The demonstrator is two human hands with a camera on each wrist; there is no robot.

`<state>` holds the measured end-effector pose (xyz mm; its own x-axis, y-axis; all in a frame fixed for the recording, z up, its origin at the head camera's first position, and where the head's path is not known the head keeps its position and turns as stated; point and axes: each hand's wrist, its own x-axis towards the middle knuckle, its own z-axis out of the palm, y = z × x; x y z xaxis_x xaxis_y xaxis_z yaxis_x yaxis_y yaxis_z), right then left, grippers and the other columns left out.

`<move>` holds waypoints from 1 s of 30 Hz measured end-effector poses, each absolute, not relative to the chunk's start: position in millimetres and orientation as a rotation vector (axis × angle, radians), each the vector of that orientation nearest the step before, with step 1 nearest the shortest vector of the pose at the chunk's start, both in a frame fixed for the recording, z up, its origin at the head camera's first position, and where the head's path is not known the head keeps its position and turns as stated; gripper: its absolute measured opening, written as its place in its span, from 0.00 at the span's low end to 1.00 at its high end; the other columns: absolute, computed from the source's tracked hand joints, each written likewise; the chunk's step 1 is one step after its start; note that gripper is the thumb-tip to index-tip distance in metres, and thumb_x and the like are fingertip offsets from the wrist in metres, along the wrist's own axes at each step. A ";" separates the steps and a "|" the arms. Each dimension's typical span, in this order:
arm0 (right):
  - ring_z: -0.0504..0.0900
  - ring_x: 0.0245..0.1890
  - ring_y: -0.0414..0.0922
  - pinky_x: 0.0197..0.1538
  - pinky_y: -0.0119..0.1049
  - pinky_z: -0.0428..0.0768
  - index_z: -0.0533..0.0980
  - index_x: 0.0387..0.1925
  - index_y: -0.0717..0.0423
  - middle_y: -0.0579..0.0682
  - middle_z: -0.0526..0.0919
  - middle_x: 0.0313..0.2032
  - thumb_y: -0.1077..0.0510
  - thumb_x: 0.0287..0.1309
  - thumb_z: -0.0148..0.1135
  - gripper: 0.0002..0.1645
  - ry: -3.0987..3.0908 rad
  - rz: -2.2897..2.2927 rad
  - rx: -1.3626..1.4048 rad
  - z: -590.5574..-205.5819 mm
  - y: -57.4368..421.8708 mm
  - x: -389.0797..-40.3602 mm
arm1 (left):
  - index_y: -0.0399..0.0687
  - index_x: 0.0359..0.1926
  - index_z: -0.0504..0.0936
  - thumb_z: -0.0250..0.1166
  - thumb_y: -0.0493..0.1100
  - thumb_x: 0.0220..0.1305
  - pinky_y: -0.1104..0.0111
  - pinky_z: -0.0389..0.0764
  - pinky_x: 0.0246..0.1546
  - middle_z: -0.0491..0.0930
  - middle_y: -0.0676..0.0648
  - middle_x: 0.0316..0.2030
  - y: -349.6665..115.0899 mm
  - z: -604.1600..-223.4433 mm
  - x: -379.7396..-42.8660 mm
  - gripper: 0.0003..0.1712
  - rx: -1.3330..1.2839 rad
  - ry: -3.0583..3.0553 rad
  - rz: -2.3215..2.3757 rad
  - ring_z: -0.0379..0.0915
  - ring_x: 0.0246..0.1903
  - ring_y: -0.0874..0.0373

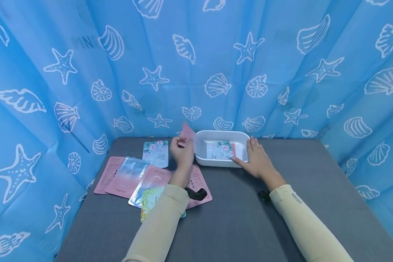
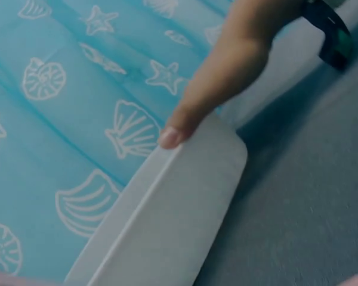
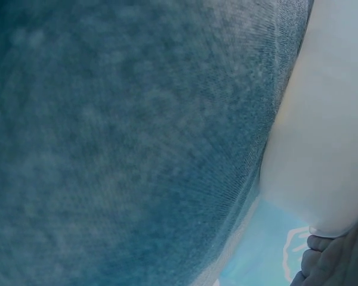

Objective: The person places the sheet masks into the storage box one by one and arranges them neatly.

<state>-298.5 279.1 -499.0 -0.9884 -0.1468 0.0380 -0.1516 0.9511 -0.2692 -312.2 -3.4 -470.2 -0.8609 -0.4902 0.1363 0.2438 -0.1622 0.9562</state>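
Note:
My left hand [image 1: 182,150] pinches a pink sheet mask packet [image 1: 189,134], held tilted at the left end of a white plastic tub [image 1: 222,163]. Inside the tub lies a floral sheet mask packet [image 1: 217,150], with a bit of pink beside it. My right hand [image 1: 258,160] lies against the tub's right end, fingers stretched along its side and thumb at the front rim. The left wrist view shows that thumb [image 2: 172,137] on the rim of the tub [image 2: 185,202]. In the right wrist view, fingertips [image 3: 313,255] are by the tub's end [image 3: 322,149].
Left of the tub, several packets lie on the grey tabletop [image 1: 229,225]: a floral one [image 1: 155,153], overlapping pink and silver ones [image 1: 126,177], a yellow-green one [image 1: 149,201] and a pink one [image 1: 201,185] partly under my left wrist. A blue shell-patterned curtain [image 1: 196,72] stands behind.

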 end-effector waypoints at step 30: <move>0.36 0.85 0.66 0.84 0.63 0.41 0.38 0.83 0.69 0.67 0.34 0.84 0.15 0.66 0.45 0.74 -3.108 0.458 0.229 -492.9 277.5 -294.4 | 0.36 0.66 0.79 0.67 0.53 0.72 0.53 0.84 0.54 0.82 0.38 0.52 -46.6 -471.7 -282.5 0.31 -0.009 -2.544 -1.642 0.82 0.49 0.47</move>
<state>-294.4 277.5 -492.9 -0.9894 -0.1445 0.0125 -0.1420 0.9472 -0.2875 -282.5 -46.6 -471.7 -0.9936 -0.0565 0.0981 0.0662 0.4135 0.9081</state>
